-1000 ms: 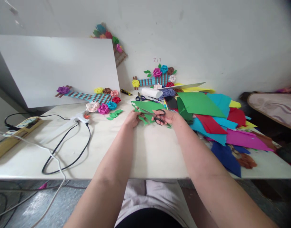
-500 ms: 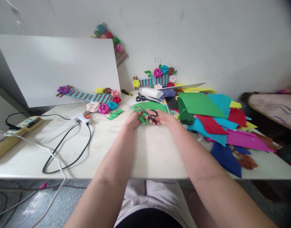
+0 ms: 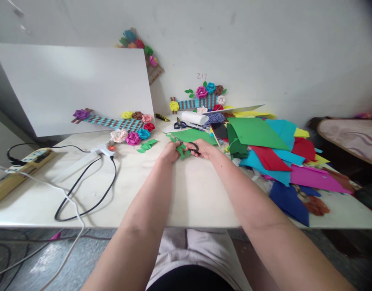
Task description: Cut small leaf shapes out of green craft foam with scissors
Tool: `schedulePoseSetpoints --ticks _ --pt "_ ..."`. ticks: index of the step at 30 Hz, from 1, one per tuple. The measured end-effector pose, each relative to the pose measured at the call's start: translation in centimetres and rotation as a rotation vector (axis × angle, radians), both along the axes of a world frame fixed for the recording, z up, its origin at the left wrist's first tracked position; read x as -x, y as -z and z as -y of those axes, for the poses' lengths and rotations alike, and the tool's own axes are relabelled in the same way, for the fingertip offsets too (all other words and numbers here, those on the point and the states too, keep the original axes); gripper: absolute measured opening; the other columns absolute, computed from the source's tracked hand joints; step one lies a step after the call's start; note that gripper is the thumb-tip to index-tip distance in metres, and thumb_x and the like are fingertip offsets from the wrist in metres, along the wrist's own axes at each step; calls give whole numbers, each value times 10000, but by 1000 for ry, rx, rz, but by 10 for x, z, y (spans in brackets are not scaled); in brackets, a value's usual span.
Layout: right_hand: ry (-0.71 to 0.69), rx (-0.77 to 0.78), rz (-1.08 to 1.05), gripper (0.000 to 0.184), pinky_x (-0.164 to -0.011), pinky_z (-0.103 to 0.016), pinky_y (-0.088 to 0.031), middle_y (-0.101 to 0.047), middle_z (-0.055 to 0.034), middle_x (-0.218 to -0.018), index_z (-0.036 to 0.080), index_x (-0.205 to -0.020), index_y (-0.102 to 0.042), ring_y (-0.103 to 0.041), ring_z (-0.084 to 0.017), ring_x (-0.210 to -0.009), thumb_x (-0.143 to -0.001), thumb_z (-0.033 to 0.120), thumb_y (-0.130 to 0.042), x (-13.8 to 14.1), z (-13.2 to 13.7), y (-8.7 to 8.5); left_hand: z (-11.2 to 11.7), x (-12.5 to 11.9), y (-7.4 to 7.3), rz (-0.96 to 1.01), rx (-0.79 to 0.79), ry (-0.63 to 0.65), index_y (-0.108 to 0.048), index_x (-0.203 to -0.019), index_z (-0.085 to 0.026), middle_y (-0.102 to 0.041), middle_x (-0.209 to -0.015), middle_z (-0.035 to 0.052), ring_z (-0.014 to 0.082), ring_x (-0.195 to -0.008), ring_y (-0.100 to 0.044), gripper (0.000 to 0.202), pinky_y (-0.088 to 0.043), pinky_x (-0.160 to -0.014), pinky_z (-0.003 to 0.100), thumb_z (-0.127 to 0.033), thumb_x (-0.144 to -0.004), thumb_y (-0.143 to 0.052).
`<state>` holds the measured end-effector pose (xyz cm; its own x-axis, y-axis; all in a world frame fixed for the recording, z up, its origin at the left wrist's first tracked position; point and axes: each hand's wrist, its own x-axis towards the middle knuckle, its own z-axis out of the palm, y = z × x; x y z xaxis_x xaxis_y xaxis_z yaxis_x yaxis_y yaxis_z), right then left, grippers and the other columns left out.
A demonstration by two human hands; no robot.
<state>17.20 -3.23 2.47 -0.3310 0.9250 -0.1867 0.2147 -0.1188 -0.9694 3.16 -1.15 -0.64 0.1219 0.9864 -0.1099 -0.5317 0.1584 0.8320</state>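
Observation:
My left hand [image 3: 170, 152] is closed on a ragged piece of green paper [image 3: 182, 151] over the middle of the table. Black-handled scissors [image 3: 193, 148] sit in my right hand [image 3: 205, 149], with fingers through the loops. Their blades point left and meet the green piece close to my left fingertips. Behind both hands lies a larger green sheet [image 3: 196, 136]. Several cut green leaves [image 3: 147, 145] rest to the left of my left hand. The exact edge between the blades is too small to make out.
A pile of coloured sheets [image 3: 258, 133] covers the table's right side. Flower-decorated woven strips [image 3: 116, 122] lean at the back left. Further back are a second pair of scissors [image 3: 180, 124], a cutter knife [image 3: 162, 117] and a white roll [image 3: 194, 118]. Black cable [image 3: 113, 178] loops at left.
My right hand has turned, and the scissors have swung from a slanted pose to pointing left. The larger green sheet behind shows more. My left hand has barely moved.

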Motion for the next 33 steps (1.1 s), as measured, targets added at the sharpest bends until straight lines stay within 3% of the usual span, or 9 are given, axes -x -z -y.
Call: schedulePoseSetpoints --ticks 6,10,13,19,23,27,31,33 --pt "10 10 -24 359 -303 -135 -239 -471 51 -404 91 -763 -638 -344 -19 -306 -733 441 -715 -1 -1 0 2 0 -3 -30 14 -5 -492 -797 -134 -581 -626 27 130 -525 -582 172 -521 -587 288 16 -778 -409" --pt "-59 -16 -88 402 -297 -158 -239 -527 17 -454 104 -756 -622 -412 -48 -335 -736 500 -686 -13 -2 -2 1 2 -1 -15 1 -40 -480 -796 -143 -561 -635 3 106 -484 -545 174 -484 -530 251 25 -750 -481" --pt "-107 31 -114 396 -332 -167 -304 -543 8 -465 114 -757 -626 -434 -61 -346 -768 510 -640 -27 -4 -5 -2 4 1 -13 -13 -122 -465 -774 -153 -505 -581 -24 89 -422 -476 177 -420 -457 225 20 -748 -493" --pt "-223 57 -121 390 -326 -171 -297 -556 -11 -454 106 -785 -645 -417 -70 -341 -827 484 -561 -51 -8 -5 -7 5 1 71 53 -229 -448 -790 -182 -503 -583 -26 92 -453 -473 110 -416 -471 225 -137 -832 -539" --pt "-226 88 2 414 -297 -165 -284 -574 -22 -461 87 -822 -639 -434 -70 -325 -819 496 -576 -56 -9 -6 -4 8 -1 125 42 -128 -468 -790 -178 -496 -569 -33 94 -453 -474 79 -407 -456 216 -174 -823 -540" --pt "-195 46 28 422 -266 -148 -231 -630 -42 -528 95 -849 -628 -477 -67 -340 -805 514 -600 -53 -11 -1 1 11 -3 159 12 5 -480 -781 -155 -531 -615 -31 76 -460 -495 180 -412 -456 195 -5 -691 -523" --pt "-156 -4 14 425 -268 -147 -258 -659 -60 -568 98 -846 -616 -507 -73 -360 -819 521 -584 -48 -14 7 4 11 -2 80 34 21 -448 -775 -175 -489 -574 -52 72 -438 -476 283 -426 -452 179 72 -646 -497" --pt "-152 -23 13 424 -267 -148 -258 -668 -68 -585 96 -846 -612 -515 -75 -367 -820 518 -585 -44 -14 9 5 10 -2 61 37 25 -452 -779 -178 -501 -588 -44 73 -459 -479 281 -503 -529 213 83 -683 -493"
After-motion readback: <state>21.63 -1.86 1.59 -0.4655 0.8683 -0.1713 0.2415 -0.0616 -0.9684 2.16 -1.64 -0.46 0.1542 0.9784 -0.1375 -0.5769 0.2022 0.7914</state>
